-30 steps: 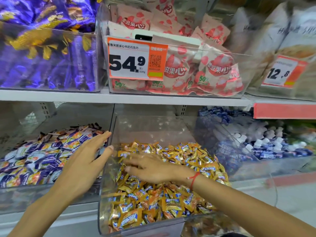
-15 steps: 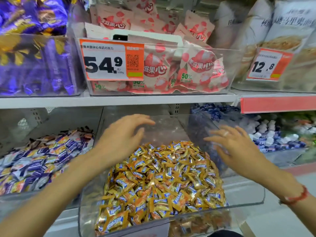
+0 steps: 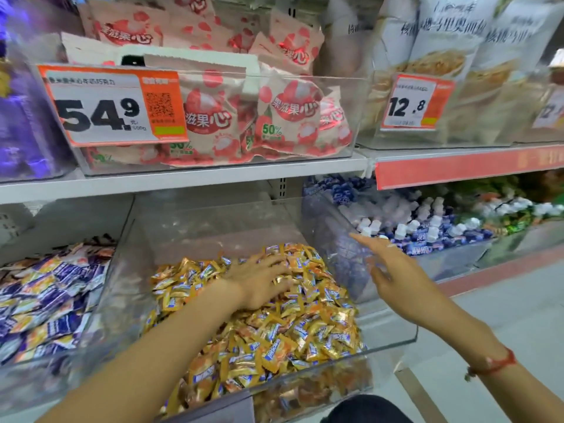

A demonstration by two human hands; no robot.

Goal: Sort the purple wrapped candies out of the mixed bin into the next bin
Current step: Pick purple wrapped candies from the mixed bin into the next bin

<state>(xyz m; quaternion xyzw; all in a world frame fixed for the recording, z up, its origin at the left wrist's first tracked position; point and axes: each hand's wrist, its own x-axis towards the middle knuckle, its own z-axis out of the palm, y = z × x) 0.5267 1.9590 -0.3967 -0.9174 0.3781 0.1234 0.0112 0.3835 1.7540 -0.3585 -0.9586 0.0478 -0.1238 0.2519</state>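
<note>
Hidden: left hand (image 3: 261,280) fingertips sink among gold candies (image 3: 274,325); grip impossible to tell.
Right hand (image 3: 393,276): fingers spread, holding nothing, above the clear bin (image 3: 393,334) side wall.
Purple candies (image 3: 58,300): in the neighbouring left bin (motion-blurred, uncountable).
Counted: two hands, two readable price tags (image 3: 113,106).

Two hands, left (image 3: 259,282) and right (image 3: 393,273). Three clear bins along the lower shelf: purple mix (image 3: 100,300), gold candies (image 3: 390,334), blue-white (image 3: 451,257). Two full price tags up top: 54.9 (image 3: 113,105) and 12.8 (image 3: 415,102). One red bracelet (image 3: 497,364).
</note>
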